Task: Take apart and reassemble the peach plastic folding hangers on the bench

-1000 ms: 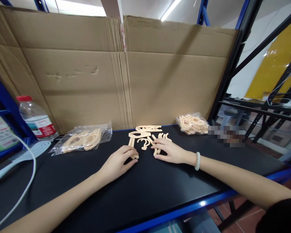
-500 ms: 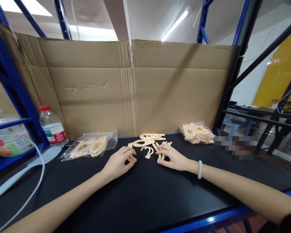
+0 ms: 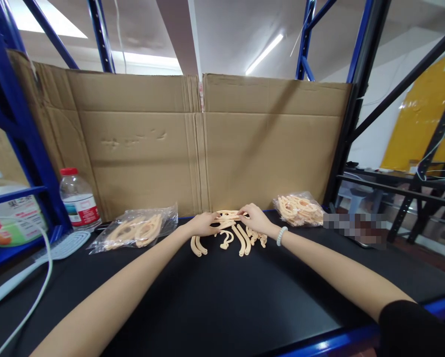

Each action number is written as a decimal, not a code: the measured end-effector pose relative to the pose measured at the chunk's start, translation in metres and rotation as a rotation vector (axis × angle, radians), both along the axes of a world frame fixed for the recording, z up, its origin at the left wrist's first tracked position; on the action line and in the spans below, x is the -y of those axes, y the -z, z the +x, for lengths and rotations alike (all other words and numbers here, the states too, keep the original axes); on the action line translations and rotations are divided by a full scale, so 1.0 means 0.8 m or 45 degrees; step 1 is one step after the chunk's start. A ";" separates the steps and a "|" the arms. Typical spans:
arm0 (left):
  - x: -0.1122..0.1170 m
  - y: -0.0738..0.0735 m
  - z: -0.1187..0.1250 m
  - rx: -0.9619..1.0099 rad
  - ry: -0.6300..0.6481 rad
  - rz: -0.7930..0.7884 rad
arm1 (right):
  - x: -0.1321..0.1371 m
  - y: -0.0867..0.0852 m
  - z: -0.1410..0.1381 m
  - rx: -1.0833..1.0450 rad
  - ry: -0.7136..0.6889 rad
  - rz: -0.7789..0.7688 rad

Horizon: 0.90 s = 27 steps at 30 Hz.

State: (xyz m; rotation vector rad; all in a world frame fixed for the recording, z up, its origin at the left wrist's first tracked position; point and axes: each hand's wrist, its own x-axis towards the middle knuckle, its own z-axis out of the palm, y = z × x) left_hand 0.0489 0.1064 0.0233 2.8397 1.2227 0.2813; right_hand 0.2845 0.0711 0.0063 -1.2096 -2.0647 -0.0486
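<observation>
My left hand (image 3: 205,224) and my right hand (image 3: 255,218) reach to the back of the black table. Between them lie flat beige hanger pieces (image 3: 228,215), and the fingers of both hands close on the opposite ends of these. Just in front is a beige hanger hook (image 3: 227,241). Two curved hanger arms (image 3: 245,240) lie right of the hook, and another curved pair (image 3: 197,246) rests below my left hand. Several small beige parts (image 3: 259,237) are beneath my right wrist. My fingers partly cover the flat pieces.
Clear plastic bags of beige parts stand at the left (image 3: 142,230) and right (image 3: 300,209). A red-capped bottle (image 3: 79,201), a pale blue brush (image 3: 64,246) and a white cable (image 3: 46,282) are on the left. A cardboard wall (image 3: 144,163) closes off the back.
Both hands have left the curved arms, which now lie on the table, and moved farther back to the flat hanger pieces. The view has tilted up slightly.
</observation>
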 end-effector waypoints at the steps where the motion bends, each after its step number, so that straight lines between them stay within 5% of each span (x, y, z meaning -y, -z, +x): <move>1: -0.002 0.001 0.001 0.000 0.016 -0.018 | 0.003 -0.001 0.001 -0.011 0.006 -0.004; 14: -0.014 -0.011 -0.005 -0.023 0.177 -0.179 | 0.065 -0.002 0.032 -0.269 0.014 -0.048; 27: -0.004 -0.023 -0.012 0.089 0.124 -0.030 | 0.064 -0.005 0.050 -0.577 -0.018 -0.191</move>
